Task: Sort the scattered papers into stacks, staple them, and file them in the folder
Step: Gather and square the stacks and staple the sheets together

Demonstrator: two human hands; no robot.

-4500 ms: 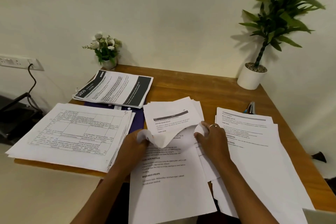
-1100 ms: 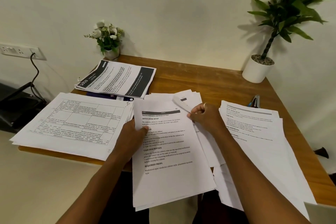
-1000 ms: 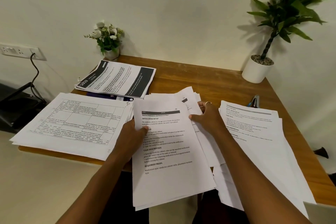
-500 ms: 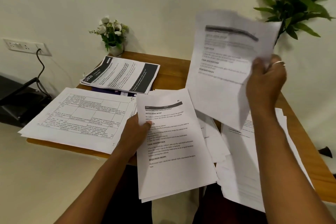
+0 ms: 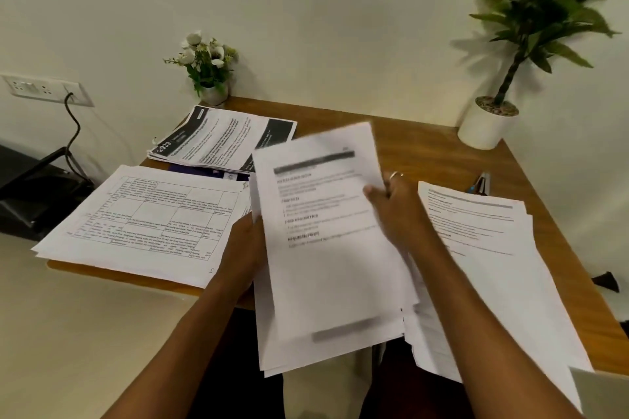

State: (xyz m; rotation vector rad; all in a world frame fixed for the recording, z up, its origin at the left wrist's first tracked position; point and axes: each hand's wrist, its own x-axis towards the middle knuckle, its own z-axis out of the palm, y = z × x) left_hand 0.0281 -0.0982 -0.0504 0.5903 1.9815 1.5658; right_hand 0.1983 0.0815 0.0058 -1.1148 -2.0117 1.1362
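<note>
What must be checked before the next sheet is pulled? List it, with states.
1. Left hand grips the middle stack's edge: ok.
2. Right hand holds the top sheet: ok.
3. Top sheet flush with the stack: not ok, edges stick out below.
4. Sheet belongs on this stack: cannot tell, print blurred.
5. Stapler in view by the right pile: ok.
6. Folder free: not ok, printed papers lie on it.
</note>
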